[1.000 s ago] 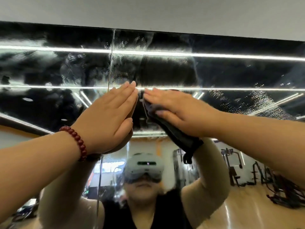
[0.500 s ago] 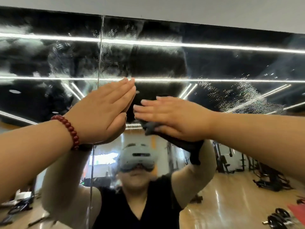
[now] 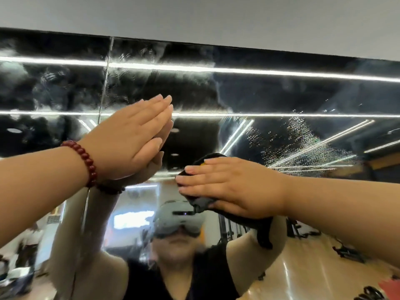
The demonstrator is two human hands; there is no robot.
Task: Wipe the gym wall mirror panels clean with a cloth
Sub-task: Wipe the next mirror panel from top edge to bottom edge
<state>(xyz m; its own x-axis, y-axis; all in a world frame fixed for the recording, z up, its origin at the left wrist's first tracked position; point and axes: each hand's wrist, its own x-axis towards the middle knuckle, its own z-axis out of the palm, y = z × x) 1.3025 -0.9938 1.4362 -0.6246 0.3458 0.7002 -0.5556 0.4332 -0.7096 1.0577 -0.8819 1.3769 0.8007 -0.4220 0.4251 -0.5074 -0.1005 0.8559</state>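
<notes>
**Glass smeared high, cloth pressed flat under my right palm**

Glass first: the mirror is streaked and cloudy along its top edge, and a spray of droplets sits to the right, well apart from where I am working.

My right hand lies flat on the dark cloth, fingers straight and close together, pressing it against the pane rather than clutching it. The cloth sits on the right-hand panel, below the upper band and near the vertical seam between panels. Its long axis runs on a slant, from its upper end above my fingers down to a loose tail hanging below my wrist toward the lower right.

My left hand is braced on the glass just right of the seam, fingers straight and together, holding nothing. A red bead bracelet rings that wrist.

What could go wrong, as I judge it: with only a flat palm on it, the cloth could slide out and drop if I ease my pressure on a fast stroke. The dangling tail may drag over wiped glass and leave new streaks. My bare left palm will likely leave a print that needs its own pass. And the droplets may run or dry into marks before I reach them.
</notes>
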